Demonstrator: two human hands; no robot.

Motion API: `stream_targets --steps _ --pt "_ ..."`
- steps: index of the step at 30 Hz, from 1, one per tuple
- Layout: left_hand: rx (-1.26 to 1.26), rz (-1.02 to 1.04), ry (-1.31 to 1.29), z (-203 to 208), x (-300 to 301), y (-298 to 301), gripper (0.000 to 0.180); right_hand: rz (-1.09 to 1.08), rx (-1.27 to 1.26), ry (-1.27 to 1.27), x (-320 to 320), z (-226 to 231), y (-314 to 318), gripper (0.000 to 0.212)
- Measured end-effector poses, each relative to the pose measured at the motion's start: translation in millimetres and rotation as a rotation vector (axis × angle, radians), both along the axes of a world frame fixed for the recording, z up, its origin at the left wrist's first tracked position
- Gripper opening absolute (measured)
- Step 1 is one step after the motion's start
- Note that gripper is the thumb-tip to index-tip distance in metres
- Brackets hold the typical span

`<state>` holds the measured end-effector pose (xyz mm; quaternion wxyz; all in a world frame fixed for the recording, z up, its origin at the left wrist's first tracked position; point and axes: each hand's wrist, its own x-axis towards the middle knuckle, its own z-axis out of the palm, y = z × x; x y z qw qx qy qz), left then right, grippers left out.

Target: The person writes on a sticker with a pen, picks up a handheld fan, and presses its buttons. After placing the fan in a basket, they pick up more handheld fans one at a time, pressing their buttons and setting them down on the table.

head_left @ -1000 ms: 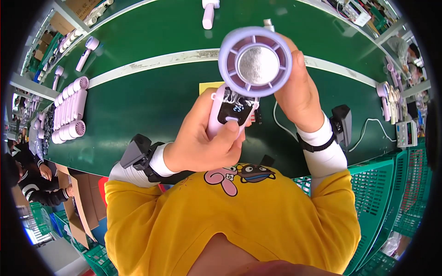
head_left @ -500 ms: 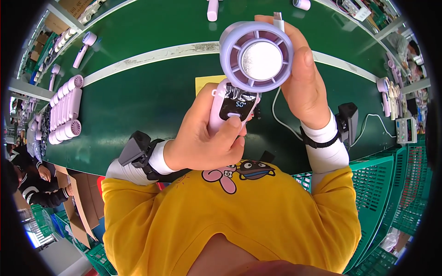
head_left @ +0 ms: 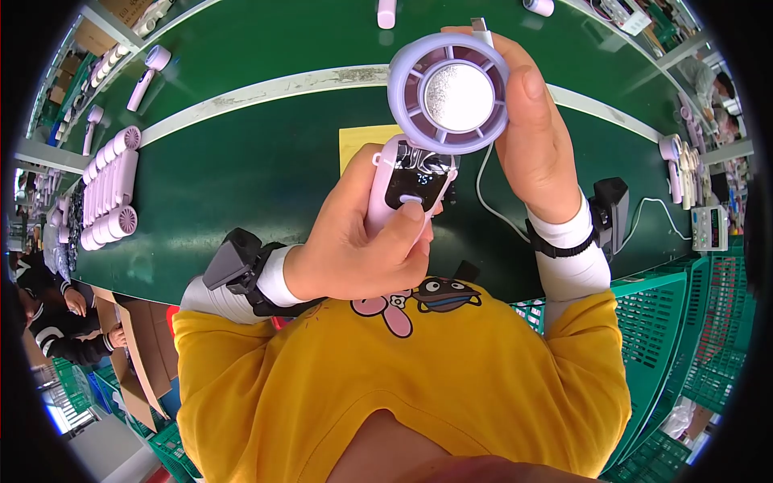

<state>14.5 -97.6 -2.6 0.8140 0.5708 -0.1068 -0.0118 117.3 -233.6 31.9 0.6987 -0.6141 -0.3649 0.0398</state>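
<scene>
My left hand (head_left: 354,233) is closed around the handle of a pink-and-lilac handheld fan (head_left: 392,173), held up over the green table. The thumb rests at the lilac button below the black display (head_left: 416,179), which shows lit digits. Facing up is the round fan head (head_left: 459,95), with lilac spokes and a silvery centre disc. My right hand (head_left: 535,153) curves along its right side, some fingers hidden behind it. Between that hand and the fan head sticks up the plug of a white USB cable (head_left: 481,30); its cord hangs below the hand.
Several pink fans (head_left: 113,189) stand in a row on the table's left. A yellow sheet (head_left: 354,146) lies beneath my hands. A small white meter (head_left: 709,229) sits at the right edge, by green crates (head_left: 656,322). Another person's hand (head_left: 118,336) is at a cardboard box (head_left: 145,346), lower left.
The digits on the fan's display have changed. The fan head has tilted slightly and shifted a little up. Both hands keep nearly the same hold.
</scene>
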Motion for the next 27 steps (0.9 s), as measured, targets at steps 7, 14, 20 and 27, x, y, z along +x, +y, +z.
stream_targets --steps 7,14,20,27 --pt "0.001 -0.008 0.016 0.3 -0.7 -0.3 0.033 0.004 0.002 0.021 -0.4 0.3 -0.2 0.046" --pt "0.021 -0.004 -0.026 -3.5 0.9 -0.3 0.034 -0.041 -0.104 -0.051 1.3 -0.7 -1.4 0.059" --pt "0.078 0.028 -0.054 -5.0 -0.3 -2.0 0.035 -0.023 0.012 0.065 0.2 -0.6 -0.1 0.038" --pt "0.015 0.023 0.049 2.4 -2.3 -6.2 0.036 -0.048 0.06 0.105 -0.3 -1.9 -1.2 0.036"
